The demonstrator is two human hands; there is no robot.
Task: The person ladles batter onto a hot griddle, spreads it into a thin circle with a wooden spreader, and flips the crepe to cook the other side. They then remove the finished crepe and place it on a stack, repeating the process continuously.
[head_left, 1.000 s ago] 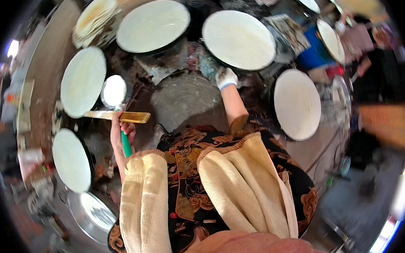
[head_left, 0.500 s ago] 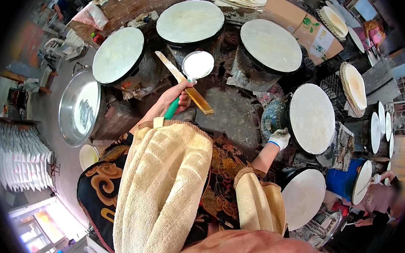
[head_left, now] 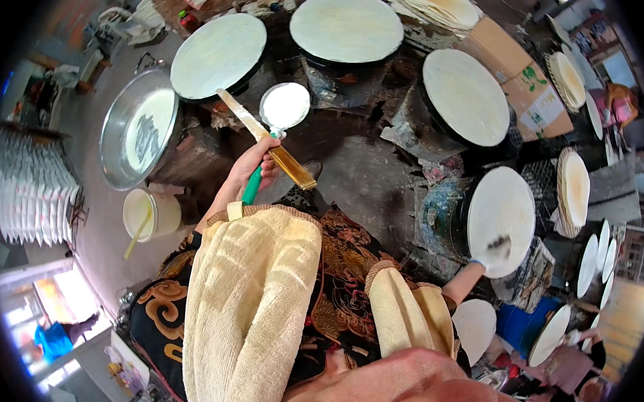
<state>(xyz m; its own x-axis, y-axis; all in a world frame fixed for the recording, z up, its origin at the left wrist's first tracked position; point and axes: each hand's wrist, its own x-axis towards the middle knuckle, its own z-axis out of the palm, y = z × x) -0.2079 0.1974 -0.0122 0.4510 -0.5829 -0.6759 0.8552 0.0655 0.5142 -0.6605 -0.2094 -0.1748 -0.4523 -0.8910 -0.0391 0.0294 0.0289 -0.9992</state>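
My left hand (head_left: 255, 165) is closed around the green handle of a ladle (head_left: 285, 106) whose bowl is full of white batter. Pressed against that handle is a long flat spreading stick (head_left: 284, 157), pale at one end and yellow-brown at the other. Its pale tip reaches the edge of the left round griddle (head_left: 219, 54). On the right, my right hand (head_left: 486, 256), in a white glove with a blue cuff, is over the lower part of a round griddle (head_left: 502, 203) coated white. A dark, blurred patch (head_left: 499, 244) shows at the fingers; the glove blends into the white surface.
More white-coated griddles (head_left: 347, 26) (head_left: 466, 96) curve around me. A metal basin (head_left: 114, 146) of batter and a bucket (head_left: 165, 211) stand at left. Stacked flatbreads (head_left: 572, 189) and a cardboard box (head_left: 535, 99) are at right. Another person works at the far lower right.
My right hand has moved from beside the right griddle onto its surface. The view has shifted, so the bucket at left shows more fully. The left hand still grips ladle and stick.
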